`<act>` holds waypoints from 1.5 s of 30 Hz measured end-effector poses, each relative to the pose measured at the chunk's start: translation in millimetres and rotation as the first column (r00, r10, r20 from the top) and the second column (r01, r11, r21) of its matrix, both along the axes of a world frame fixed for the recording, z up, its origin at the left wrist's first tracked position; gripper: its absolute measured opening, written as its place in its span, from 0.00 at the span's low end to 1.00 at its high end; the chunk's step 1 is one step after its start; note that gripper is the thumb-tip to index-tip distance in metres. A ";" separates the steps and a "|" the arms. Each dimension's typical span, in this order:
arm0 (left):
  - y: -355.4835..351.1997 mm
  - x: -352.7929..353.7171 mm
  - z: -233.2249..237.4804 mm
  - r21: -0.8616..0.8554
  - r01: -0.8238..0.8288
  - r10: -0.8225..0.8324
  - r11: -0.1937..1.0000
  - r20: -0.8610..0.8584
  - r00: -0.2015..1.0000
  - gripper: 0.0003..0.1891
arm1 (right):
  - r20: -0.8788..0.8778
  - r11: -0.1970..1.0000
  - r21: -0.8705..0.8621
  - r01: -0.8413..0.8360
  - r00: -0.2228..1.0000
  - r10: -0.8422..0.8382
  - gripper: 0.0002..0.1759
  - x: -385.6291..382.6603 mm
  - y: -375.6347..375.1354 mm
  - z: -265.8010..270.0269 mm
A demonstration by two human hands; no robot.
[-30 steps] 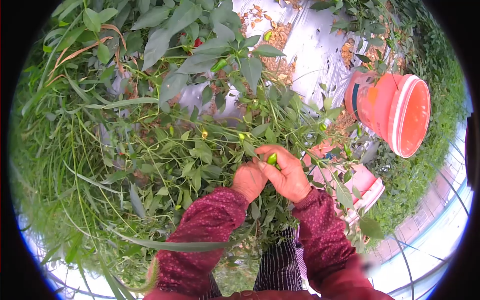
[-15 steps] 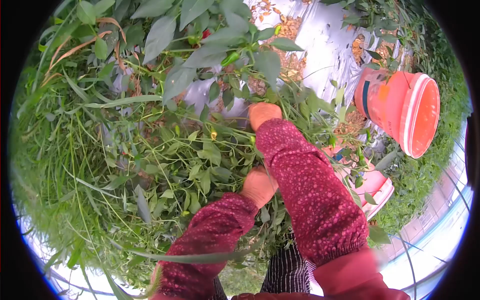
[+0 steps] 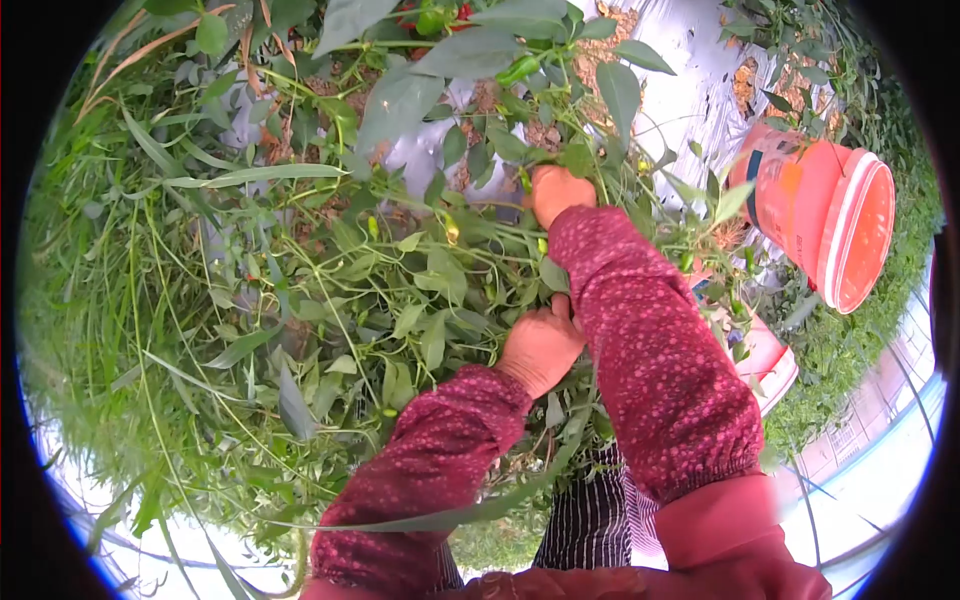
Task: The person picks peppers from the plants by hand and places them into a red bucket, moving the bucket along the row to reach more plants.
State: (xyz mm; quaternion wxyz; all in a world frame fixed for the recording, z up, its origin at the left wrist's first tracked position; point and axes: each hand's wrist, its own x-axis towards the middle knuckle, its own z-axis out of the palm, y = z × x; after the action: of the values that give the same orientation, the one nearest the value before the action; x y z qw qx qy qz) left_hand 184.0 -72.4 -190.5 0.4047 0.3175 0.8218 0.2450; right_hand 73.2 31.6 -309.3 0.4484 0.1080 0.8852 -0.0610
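Right hand (image 3: 562, 195) moved away from left hand (image 3: 543, 352), into foliage (image 3: 440, 278); hands apart (grips hidden, cannot tell).

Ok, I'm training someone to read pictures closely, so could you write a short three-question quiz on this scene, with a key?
1. Which reaches farther from the person's body: the left hand or the right hand?

2. The trousers are: a) plain, b) striped, c) spotted.

3. True or false: both hands are inside a bucket.

Key:
1. The right hand.
2. b.
3. False; both are among the leaves of the plants.
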 end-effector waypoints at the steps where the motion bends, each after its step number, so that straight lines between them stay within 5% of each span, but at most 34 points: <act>1: -3.2 -3.3 4.8 0.048 -0.100 0.102 0.994 -0.043 0.994 0.10 | 0.016 0.946 -0.046 0.320 0.948 -0.319 0.20 -3.7 0.4 0.6; 2: -7.5 -8.0 10.0 0.095 -0.198 0.206 0.976 -0.085 0.975 0.11 | 0.020 0.946 -0.053 0.321 0.947 -0.321 0.20 -2.8 2.2 5.8; 4: -17.2 -19.6 22.3 0.064 -0.093 0.100 0.994 -0.122 0.987 0.13 | -0.064 0.840 -0.349 0.414 0.884 -0.463 0.21 -5.3 5.8 30.5; 5: -21.7 -26.6 29.2 0.137 -0.116 0.137 0.984 -0.157 0.978 0.12 | -0.024 0.702 -0.423 0.573 0.768 -0.641 0.22 -4.1 2.6 34.7; 6: -26.6 -34.0 37.9 0.210 -0.132 0.173 0.969 -0.186 0.967 0.11 | -0.021 0.698 -0.425 0.576 0.764 -0.644 0.22 -4.7 4.8 39.4; 8: -39.8 -52.5 62.5 0.157 -0.150 0.167 0.976 -0.103 0.981 0.18 | -0.181 0.915 -0.398 0.066 0.972 -0.148 0.24 -8.9 12.7 52.3; 9: -47.7 -60.7 71.1 0.205 -0.393 0.390 0.896 0.058 0.919 0.22 | -0.451 0.877 -0.477 -0.052 0.871 -0.194 0.27 5.2 17.3 48.8; 10: -56.8 -66.4 75.8 0.212 -0.616 0.576 0.759 0.224 0.786 0.26 | -0.451 0.876 -0.480 -0.045 0.869 -0.202 0.27 1.3 14.9 62.0; 12: -79.7 -78.1 73.4 -0.003 -0.750 0.738 0.662 0.178 0.651 0.30 | -0.016 0.856 -0.312 0.412 0.899 -0.438 0.31 -20.2 8.7 98.1; 13: -93.3 -84.7 69.3 -0.076 -0.606 0.610 0.792 0.029 0.792 0.29 | -0.010 0.904 -0.250 0.347 0.932 -0.361 0.27 -20.9 10.2 103.6; 14: -104.0 -84.8 65.9 -0.235 -0.472 0.504 0.850 0.099 0.858 0.31 | -0.013 0.903 -0.253 0.347 0.932 -0.361 0.27 -10.0 15.2 95.4; 16: -113.7 -70.3 59.1 -0.448 -0.263 0.303 0.854 0.018 0.953 0.33 | -0.255 0.722 -0.557 0.410 0.743 -0.619 0.18 23.7 23.5 70.3; 17: -118.6 -66.6 54.5 -0.450 -0.261 0.305 0.854 0.026 0.952 0.33 | 0.000 0.574 -0.540 0.615 0.682 -0.731 0.13 5.7 20.5 114.4; 22: -118.6 -79.5 34.6 -0.404 -0.325 0.404 0.855 0.126 0.906 0.33 | 0.039 0.412 -0.705 0.577 0.612 -0.790 0.13 7.1 36.8 161.8; 24: -115.2 -89.9 26.8 -0.462 -0.261 0.384 0.848 0.193 0.903 0.33 | 0.407 0.083 -0.668 0.740 0.457 -0.791 0.14 12.6 43.8 177.5; 26: -117.8 -88.7 15.4 -0.529 -0.160 0.352 0.833 0.284 0.892 0.31 | 0.409 0.090 -0.657 0.749 0.454 -0.792 0.15 14.5 43.7 202.3; 28: -118.7 -86.2 13.4 -0.560 -0.128 0.346 0.819 0.304 0.888 0.28 | 0.503 -0.088 -0.693 0.715 0.393 -0.770 0.16 17.7 44.6 224.3; 32: -136.0 -74.0 5.5 -0.571 -0.140 0.339 0.809 0.259 0.904 0.25 | 0.177 0.167 -0.822 0.544 0.522 -0.834 0.15 11.3 45.1 263.4; 34: -146.5 -70.8 5.0 -0.605 -0.101 0.310 0.790 0.252 0.917 0.24 | 0.274 -0.054 -0.867 0.495 0.384 -0.882 0.14 1.8 37.5 279.0; 36: -158.4 -67.1 9.7 -0.480 -0.266 0.432 0.836 0.276 0.859 0.22 | 0.448 -0.269 -0.855 0.444 0.368 -0.815 0.15 0.3 31.8 281.9; 38: -163.2 -71.5 18.9 -0.493 -0.232 0.417 0.839 0.305 0.856 0.23 | 0.477 -0.284 -0.793 0.540 0.260 -0.839 0.17 6.0 24.7 267.2; 39: -165.5 -70.1 19.0 -0.487 -0.303 0.475 0.820 0.281 0.834 0.24 | 0.600 -0.480 -0.682 0.551 0.047 -0.798 0.17 12.5 21.0 264.2; 40: -169.6 -69.8 20.5 -0.487 -0.367 0.533 0.793 0.263 0.804 0.25 | 0.606 -0.483 -0.682 0.549 0.054 -0.794 0.17 14.5 17.7 263.6; 42: -181.5 -61.0 1.9 -0.497 -0.333 0.509 0.801 0.274 0.816 0.28 | 0.813 -0.681 -0.572 0.456 0.209 -0.543 0.18 21.1 12.9 266.9; 45: -175.0 -66.4 -13.7 -0.571 -0.375 0.660 0.731 0.452 0.600 0.32 | 0.877 -0.704 -0.474 0.528 0.216 -0.429 0.17 16.7 -12.8 249.3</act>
State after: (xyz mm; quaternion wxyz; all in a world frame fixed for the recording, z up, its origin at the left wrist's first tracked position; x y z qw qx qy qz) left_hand 117.6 -247.4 -204.2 0.6206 -0.1377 0.7257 0.2633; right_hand 89.9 18.8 -60.0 0.2392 0.2923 0.2134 -0.9010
